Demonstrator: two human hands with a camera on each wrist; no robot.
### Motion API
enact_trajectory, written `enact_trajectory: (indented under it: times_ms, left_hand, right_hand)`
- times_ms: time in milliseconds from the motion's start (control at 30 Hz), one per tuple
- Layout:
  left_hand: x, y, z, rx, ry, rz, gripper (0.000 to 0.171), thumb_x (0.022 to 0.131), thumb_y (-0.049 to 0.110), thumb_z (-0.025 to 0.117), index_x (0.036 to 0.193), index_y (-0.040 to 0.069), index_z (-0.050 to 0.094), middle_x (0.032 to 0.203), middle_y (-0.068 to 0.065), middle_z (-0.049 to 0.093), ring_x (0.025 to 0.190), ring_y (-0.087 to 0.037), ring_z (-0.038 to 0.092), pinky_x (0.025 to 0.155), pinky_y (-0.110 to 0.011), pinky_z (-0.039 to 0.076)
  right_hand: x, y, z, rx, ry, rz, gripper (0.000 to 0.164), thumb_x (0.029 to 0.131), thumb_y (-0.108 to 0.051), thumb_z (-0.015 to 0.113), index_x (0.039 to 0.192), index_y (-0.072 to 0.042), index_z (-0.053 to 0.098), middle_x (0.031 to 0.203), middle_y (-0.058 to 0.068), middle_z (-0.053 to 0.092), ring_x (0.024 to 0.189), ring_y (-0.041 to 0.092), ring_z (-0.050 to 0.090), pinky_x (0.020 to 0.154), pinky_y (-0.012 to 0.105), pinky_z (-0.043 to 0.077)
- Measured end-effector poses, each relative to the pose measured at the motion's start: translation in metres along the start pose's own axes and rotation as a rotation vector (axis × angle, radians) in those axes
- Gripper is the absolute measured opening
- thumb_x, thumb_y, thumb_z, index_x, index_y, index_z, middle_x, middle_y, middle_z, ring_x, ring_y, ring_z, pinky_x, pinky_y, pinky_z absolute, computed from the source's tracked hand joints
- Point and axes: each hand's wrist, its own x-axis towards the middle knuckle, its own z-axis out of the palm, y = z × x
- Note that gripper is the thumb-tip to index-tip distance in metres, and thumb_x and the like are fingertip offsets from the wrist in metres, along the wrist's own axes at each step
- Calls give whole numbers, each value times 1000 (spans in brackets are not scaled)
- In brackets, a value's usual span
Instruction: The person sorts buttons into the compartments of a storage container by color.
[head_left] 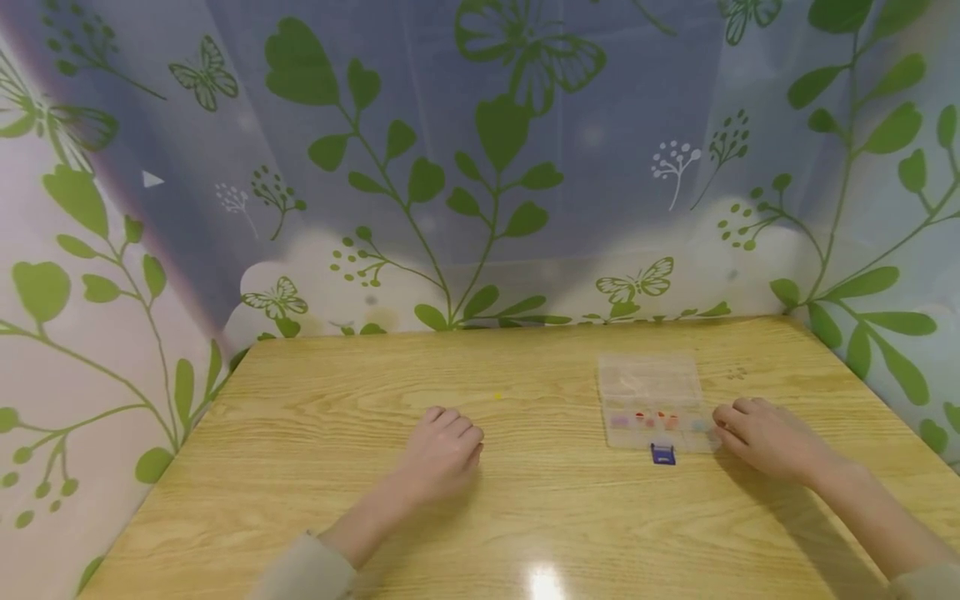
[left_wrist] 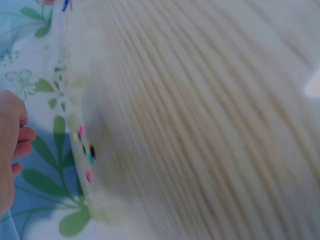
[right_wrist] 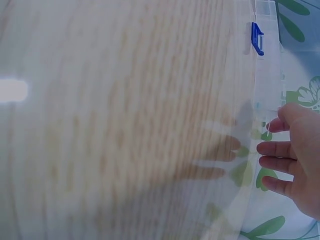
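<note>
A clear plastic compartment box (head_left: 648, 379) lies with its lid raised on the right of the table, its blue latch (head_left: 663, 454) toward the person. Small red, pink and light-blue pieces (head_left: 671, 422) sit in its front compartments. My right hand (head_left: 768, 437) is at the box's right edge, thumb and index finger beside its corner, fingers loosely bent; no held thing shows. To the left, my left hand (head_left: 442, 450) hovers over the table with loosely curled fingers and nothing visible in them. Small beads (left_wrist: 88, 150), pink, black and teal, lie on the table in the left wrist view.
A wood-grain table (head_left: 555, 517) fills the lower view. Behind it hangs a leaf-and-butterfly patterned curtain (head_left: 585, 200). One tiny yellow piece (head_left: 497, 397) lies beyond the left hand. Several faint small pieces (head_left: 737, 373) lie behind the right hand.
</note>
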Motion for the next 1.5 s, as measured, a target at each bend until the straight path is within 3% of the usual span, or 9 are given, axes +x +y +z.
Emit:
enact_trajectory:
  times_ms: [300,567,967,1267,1500]
  left_hand:
    - [-26,-21,2,34,-64,-54,7,76,12,69,75,10,63,73,-1,62,70,-17,56,68,-31,43]
    - [-38,-28,3,14,-142,-69,8,76,15,70,76,11,63,75,-1,63,73,-18,57,70,-32,45]
    - [-44,-32,4,31,-225,-7,9,78,19,70,74,14,63,75,3,60,74,-15,55,69,-30,43]
    - [-42,-32,5,-7,-334,19,5,82,18,66,79,14,65,80,3,60,77,-15,54,75,-31,45]
    - [-40,-30,5,18,-384,46,7,84,19,64,81,14,66,80,3,60,78,-15,54,75,-31,45]
  right_hand:
    - [0,3,1,-1,-1,-4,7,86,-12,62,88,-14,56,75,-4,45,65,12,42,54,30,35]
    - [0,3,1,-11,4,-8,8,86,-13,62,87,-15,54,74,-5,43,64,11,40,53,28,33]
    - [0,2,0,-3,-18,8,6,87,-14,61,88,-15,55,74,-5,44,63,11,40,53,29,33]
    - [0,1,-2,9,-34,15,5,88,-14,60,89,-14,55,75,-5,45,64,11,41,53,29,34]
    - [0,2,-2,7,-31,13,5,87,-14,61,90,-14,56,76,-4,47,65,11,43,54,30,35]
